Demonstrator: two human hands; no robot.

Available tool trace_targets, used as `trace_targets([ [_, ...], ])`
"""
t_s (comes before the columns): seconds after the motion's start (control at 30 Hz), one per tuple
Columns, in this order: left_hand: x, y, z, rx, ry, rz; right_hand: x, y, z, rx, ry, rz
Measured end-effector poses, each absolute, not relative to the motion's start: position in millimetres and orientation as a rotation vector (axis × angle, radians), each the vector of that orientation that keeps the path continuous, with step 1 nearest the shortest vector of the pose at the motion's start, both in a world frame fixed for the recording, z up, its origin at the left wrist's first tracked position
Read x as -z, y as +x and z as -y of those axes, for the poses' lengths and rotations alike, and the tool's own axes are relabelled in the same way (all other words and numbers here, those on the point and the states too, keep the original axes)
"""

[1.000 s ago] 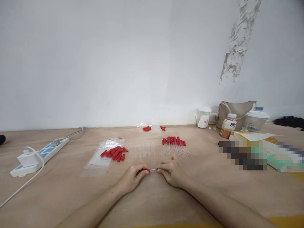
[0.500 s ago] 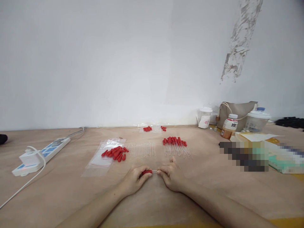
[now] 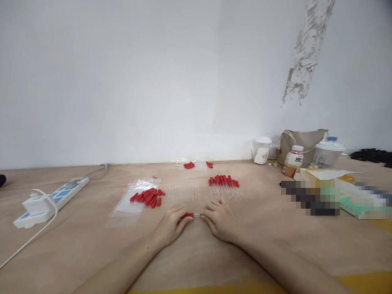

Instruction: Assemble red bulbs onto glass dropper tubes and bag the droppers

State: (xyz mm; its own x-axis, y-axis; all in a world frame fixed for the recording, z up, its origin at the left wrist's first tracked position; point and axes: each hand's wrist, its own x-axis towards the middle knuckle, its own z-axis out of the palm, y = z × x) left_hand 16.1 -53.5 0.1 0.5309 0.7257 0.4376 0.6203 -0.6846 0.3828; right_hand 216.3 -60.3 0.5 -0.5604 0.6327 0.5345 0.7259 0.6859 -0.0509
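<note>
Low over the table, my left hand (image 3: 170, 225) is closed around a red rubber dropper bulb (image 3: 190, 214). A thin clear glass tube (image 3: 197, 215) runs from the bulb's open end to the fingertips of my right hand (image 3: 223, 221), which pinch it. Most of the bulb and the tube's far part are hidden by fingers. Beyond my left hand, loose red bulbs (image 3: 149, 197) are heaped on plastic bags (image 3: 126, 208). A row of bare glass tubes (image 3: 182, 192) lies in the middle. Tubes fitted with red bulbs (image 3: 225, 185) lie beyond my right hand.
A clear bag with red bulbs (image 3: 189, 165) rests by the wall. At left is a power strip (image 3: 70, 190) with a plugged-in charger (image 3: 38, 204) and cable. A lidded cup (image 3: 262, 151), a bottle (image 3: 293, 162), a grey bag (image 3: 304, 143) and a tub (image 3: 329, 155) stand right.
My right fingers have changed their hold on the tube, and the stretched-out fingers have come down. Both hands have shifted slightly away from me. The view has shifted a little.
</note>
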Motion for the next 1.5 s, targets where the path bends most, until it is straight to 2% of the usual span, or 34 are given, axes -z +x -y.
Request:
trace_targets([
  [0.13, 2.4, 8.3, 49.5, -0.944, 2.561, -1.169, -2.6, 226.5, 56.2, 0.362, -1.104, 2.344],
  [0.43, 4.6, 2.4, 44.8, -0.911, 2.518, -1.236, -5.0, 263.3, 4.8, -0.006, -1.828, 1.712],
  [0.73, 0.0, 3.0, 46.9, -0.874, 2.525, -1.242, -10.7, 251.5, -29.9, 0.026, -2.015, 1.599],
  [1.33, -1.3, 2.1, 47.1, -0.822, 2.543, -1.224, -1.2, 244.0, -31.4, 0.088, -1.883, 1.666],
  [1.5, -0.3, 2.2, 46.7, -0.816, 2.551, -1.203, -9.8, 221.0, -25.6, -0.002, -1.828, 1.772],
])
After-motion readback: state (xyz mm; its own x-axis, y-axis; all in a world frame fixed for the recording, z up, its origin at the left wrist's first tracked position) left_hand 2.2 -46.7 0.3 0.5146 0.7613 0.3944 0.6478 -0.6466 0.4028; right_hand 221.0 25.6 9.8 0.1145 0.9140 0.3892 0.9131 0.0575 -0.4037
